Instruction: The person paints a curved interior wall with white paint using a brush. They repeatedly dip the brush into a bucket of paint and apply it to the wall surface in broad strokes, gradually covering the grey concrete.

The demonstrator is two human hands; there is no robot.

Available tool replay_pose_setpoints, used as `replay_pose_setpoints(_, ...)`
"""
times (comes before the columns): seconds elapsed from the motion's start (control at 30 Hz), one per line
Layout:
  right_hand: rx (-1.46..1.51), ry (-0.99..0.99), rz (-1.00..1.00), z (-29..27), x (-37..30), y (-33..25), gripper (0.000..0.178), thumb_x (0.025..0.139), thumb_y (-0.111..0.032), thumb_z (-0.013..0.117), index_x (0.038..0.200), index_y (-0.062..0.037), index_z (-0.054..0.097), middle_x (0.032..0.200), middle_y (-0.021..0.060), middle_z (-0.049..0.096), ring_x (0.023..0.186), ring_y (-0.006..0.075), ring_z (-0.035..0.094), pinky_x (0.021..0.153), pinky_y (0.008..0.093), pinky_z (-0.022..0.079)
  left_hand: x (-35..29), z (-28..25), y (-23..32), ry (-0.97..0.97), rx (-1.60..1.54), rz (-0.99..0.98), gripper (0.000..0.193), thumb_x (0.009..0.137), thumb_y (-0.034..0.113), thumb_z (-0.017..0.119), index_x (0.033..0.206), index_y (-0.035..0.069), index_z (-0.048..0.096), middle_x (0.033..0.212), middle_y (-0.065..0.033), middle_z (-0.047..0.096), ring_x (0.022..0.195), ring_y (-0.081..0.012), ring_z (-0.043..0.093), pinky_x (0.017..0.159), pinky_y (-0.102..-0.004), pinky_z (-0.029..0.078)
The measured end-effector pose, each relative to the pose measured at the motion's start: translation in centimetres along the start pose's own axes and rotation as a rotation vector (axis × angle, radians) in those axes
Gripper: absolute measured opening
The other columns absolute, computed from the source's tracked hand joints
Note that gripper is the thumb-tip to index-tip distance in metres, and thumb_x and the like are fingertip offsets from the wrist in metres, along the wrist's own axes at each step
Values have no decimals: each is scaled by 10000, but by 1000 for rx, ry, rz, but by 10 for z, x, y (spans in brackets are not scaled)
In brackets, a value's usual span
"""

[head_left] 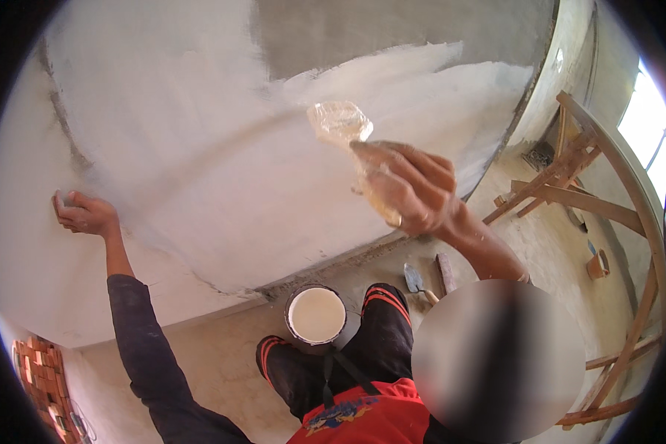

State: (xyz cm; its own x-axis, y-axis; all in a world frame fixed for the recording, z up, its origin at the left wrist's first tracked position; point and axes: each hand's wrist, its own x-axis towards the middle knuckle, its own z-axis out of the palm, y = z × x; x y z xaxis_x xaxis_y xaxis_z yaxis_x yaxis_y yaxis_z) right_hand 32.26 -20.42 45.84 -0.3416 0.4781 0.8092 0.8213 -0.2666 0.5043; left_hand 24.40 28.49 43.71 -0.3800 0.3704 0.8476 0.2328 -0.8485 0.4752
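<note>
My right hand (414,189) is closed round the handle of a wide paintbrush (339,122), raised in front of the wall. Thick white paint coats its bristles and has smeared onto the handle and my fingers. Off to the left, my left hand (87,213) is by the wall, fingers partly bent and the thumb apart; I cannot tell whether it touches the surface. Most of the wall (200,148) is whitened, with a bare grey patch (399,29) at the top. A bucket (316,314) of whitish paint stands on the floor between my legs.
A trowel (416,280) and a reddish block (445,272) lie on the floor right of my knees. Wooden trestles (607,200) stand at the right, with a small orange pot (598,265) near them. Stacked bricks (44,377) are at the lower left.
</note>
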Motion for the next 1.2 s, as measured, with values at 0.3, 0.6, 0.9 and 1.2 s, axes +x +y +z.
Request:
replay_pose_setpoints(0.3, -93, -84, 90, -6, -10, 24, 201, 680, -35, 643, 872, -38, 582, 936, 129, 664, 773, 258, 676, 637, 325, 580, -1, -3, 7, -23, 5, 6, 396, 951, 333, 333, 1227, 62, 423, 1315, -123, 397, 1212, -292, 341, 974, -474, 249)
replay_pose_setpoints(0.6, -374, -18, 255, -42, -15, 46, 195, 725, -47, 717, 872, -21, 592, 895, 135, 686, 787, 247, 685, 633, 296, 562, -1, -4, 5, -2, -22, 11, 398, 943, 334, 363, 1222, 58, 431, 1304, -126, 397, 1179, -301, 359, 968, -466, 252)
replay_pose_setpoints(0.9, -18, 87, 262, 1, 4, -17, 277, 730, -81, 736, 920, 8, 555, 848, 143, 678, 680, 241, 677, 567, 291, 542, -1, -1, 5, 8, -7, 5, 409, 939, 351, 378, 1216, 56, 437, 1294, -131, 408, 1184, -300, 357, 961, -467, 257)
replay_pose_setpoints(1.2, 39, 206, 447, 28, -1, -4, 289, 781, -69, 693, 984, -5, 498, 817, 120, 680, 652, 206, 675, 539, 260, 518, -1, -4, 7, 9, -21, -8, 417, 940, 353, 362, 1215, 51, 445, 1291, -123, 426, 1194, -293, 356, 964, -467, 257)
